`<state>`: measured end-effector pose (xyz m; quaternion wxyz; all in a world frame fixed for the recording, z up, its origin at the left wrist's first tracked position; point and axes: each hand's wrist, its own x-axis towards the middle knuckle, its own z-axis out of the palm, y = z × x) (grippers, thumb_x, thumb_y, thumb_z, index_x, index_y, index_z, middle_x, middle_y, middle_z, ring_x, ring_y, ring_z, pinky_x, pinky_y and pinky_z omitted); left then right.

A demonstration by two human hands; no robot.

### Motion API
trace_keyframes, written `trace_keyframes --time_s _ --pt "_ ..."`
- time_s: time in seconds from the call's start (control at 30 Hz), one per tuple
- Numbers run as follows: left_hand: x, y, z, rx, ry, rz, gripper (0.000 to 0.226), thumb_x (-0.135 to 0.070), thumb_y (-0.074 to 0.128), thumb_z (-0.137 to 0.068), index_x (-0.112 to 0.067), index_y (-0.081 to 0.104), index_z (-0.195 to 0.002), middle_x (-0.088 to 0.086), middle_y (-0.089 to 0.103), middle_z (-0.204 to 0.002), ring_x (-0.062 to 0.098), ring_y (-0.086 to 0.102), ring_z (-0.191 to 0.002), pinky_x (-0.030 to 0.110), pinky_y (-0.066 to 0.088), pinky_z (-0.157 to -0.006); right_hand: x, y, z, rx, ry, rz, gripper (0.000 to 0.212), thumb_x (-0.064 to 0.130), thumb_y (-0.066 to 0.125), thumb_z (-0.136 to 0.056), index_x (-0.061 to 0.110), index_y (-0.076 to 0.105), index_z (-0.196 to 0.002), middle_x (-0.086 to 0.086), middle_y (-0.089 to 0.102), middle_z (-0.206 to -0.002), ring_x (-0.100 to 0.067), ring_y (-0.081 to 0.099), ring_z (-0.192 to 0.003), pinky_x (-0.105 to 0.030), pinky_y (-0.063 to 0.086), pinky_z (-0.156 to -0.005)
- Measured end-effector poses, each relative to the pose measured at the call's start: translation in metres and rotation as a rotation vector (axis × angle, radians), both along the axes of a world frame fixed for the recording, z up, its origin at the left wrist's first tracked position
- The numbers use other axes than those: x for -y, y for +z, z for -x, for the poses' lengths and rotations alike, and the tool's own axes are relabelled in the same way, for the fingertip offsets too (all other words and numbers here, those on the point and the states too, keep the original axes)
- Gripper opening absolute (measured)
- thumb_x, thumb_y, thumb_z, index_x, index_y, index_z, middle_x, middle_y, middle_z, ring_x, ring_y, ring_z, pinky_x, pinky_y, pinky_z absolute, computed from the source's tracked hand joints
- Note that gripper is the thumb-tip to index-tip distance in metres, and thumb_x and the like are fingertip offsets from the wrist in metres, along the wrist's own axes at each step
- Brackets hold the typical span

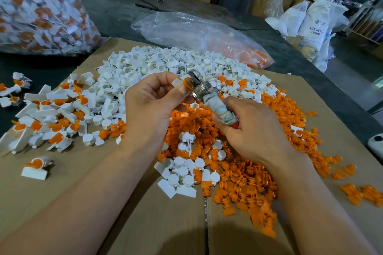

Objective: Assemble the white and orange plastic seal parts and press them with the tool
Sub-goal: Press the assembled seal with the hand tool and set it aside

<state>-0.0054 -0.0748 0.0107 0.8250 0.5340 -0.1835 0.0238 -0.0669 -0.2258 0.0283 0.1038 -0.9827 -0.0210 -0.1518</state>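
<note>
Progress early, we judged: some finished seals (51,114) done, piles of white parts (165,64) & orange parts (238,172) remaining. L hand (153,105) pinched a seal (182,84); R hand (252,130) gripped tool (209,97) on it.

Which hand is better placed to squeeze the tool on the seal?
Right. The right hand grips the tool by its wrapped handle, its metal head at the seal that the left hand pinches.

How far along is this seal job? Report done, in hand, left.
Done: assembled seals lie at the left, more fill a bag. In hand: the left hand pinches one seal against the tool, which the right hand holds. Left: big heaps of loose white parts and orange parts.
</note>
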Motion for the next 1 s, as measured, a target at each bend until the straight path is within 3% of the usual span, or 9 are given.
trace_keyframes --time_s 0.23,0.43,0.6,0.77,1.0 --pt "-0.0003 0.0002 0.0 -0.012 -0.01 0.007 0.012 -0.016 0.065 -0.064 -0.011 0.059 -0.074 -0.007 0.065 -0.056 0.005 0.062 -0.053 0.018 0.051 -0.051 0.0018 -0.0028 -0.001 -0.037 0.04 -0.127 0.013 0.028 0.058 -0.087 0.023 0.046 -0.083 0.009 0.046 -0.065 -0.013 0.046 -0.061 -0.033 0.037 -0.054" --pt "-0.0008 -0.0014 -0.0019 -0.037 -0.007 0.018 0.017 0.006 0.059 -0.08 -0.01 0.059 -0.074 -0.005 0.067 -0.058 0.009 0.064 -0.054 0.02 0.052 -0.053 -0.0019 -0.005 -0.0023 -0.062 0.061 -0.191 0.01 0.028 0.057 -0.087 0.02 0.051 -0.091 0.009 0.048 -0.064 -0.01 0.046 -0.057 -0.033 0.039 -0.054" --pt "-0.0013 -0.0013 -0.0019 -0.054 0.008 0.011 0.021 0.009 0.057 -0.082 -0.01 0.059 -0.074 -0.004 0.067 -0.058 0.009 0.063 -0.053 0.019 0.051 -0.052 -0.0041 -0.0059 -0.0032 -0.076 0.063 -0.199 0.011 0.028 0.057 -0.088 0.021 0.05 -0.09 0.012 0.044 -0.06 -0.006 0.042 -0.052 -0.027 0.036 -0.049" --pt "-0.0011 -0.0012 -0.0013 -0.073 0.007 0.018 0.022 0.011 0.055 -0.082 -0.009 0.058 -0.073 -0.004 0.067 -0.057 0.009 0.062 -0.052 0.02 0.051 -0.051 -0.0056 -0.0072 -0.0039 -0.088 0.054 -0.187 0.011 0.027 0.057 -0.088 0.019 0.05 -0.09 0.009 0.045 -0.061 -0.011 0.044 -0.054 -0.037 0.039 -0.053" --pt "-0.0006 -0.0016 -0.0018 -0.092 0.015 0.026 0.022 0.012 0.055 -0.082 -0.008 0.058 -0.073 -0.004 0.065 -0.055 0.009 0.06 -0.051 0.02 0.05 -0.05 -0.0068 -0.0075 -0.0052 -0.09 0.03 -0.149 0.013 0.027 0.058 -0.087 0.018 0.05 -0.09 0.004 0.051 -0.064 -0.014 0.048 -0.056 -0.036 0.04 -0.052"
